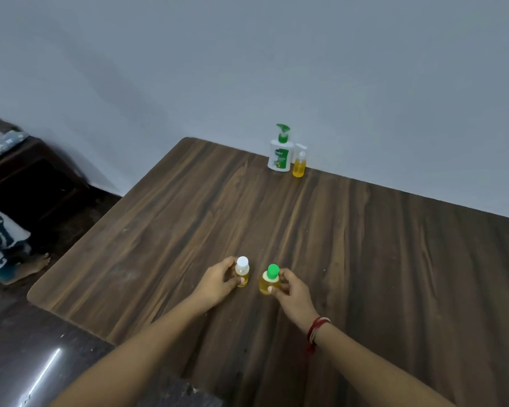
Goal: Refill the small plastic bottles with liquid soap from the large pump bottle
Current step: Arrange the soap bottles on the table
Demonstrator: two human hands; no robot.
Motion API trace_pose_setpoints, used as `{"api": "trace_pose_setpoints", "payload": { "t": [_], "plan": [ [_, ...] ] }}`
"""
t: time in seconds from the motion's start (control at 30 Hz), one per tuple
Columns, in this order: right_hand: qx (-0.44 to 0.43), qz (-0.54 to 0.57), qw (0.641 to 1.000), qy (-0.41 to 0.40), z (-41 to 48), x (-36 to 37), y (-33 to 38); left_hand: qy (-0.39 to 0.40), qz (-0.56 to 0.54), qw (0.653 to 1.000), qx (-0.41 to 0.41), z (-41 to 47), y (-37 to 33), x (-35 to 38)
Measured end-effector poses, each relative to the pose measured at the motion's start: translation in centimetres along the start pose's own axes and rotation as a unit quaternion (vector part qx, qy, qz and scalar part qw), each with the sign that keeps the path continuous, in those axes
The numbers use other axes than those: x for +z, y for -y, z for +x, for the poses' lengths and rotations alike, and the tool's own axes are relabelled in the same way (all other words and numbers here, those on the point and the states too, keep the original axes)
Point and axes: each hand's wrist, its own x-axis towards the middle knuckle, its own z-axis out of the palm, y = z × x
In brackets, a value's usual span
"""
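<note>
The left hand (pixel 218 282) is curled round a small clear plastic bottle with a white cap (pixel 242 272), thumb and fingers clamped on its lower body. This bottle holds only a little yellow liquid at the bottom. Just beside it, the right hand (pixel 288 289), with a red thread band (pixel 318 330) at the wrist, grips a small round plastic bottle with a green cap (pixel 269 279), which looks nearly full of yellow soap. Both stand upright on the dark wood-grain table (pixel 394 259), close together but apart.

Both caps are on, so they likely have to come off first. With each hand busy on its own bottle, twisting one cap could tip its light neighbour. Once open, a squeezed bottle would spill soap and make the fingers slippery.

The bottles stand well in from the table's slanting left edge and rounded near corner, with wide bare wood on the right and ahead. Far off by the wall stand the large white pump bottle with a green pump head (pixel 280 154) and, just beside it, a small yellow-filled bottle (pixel 299 166). Reaching the pump means a long stretch across open table.
</note>
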Motion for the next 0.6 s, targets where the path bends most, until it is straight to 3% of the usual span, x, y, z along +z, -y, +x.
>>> {"api": "trace_pose_setpoints", "payload": {
  "t": [0.6],
  "plan": [
    [-0.003, 0.015, 0.981, -0.195, 18.8, -15.9, 3.2, 0.073, 0.002, 0.991, 0.117, 25.9, -12.9, 2.3]
  ]
}}
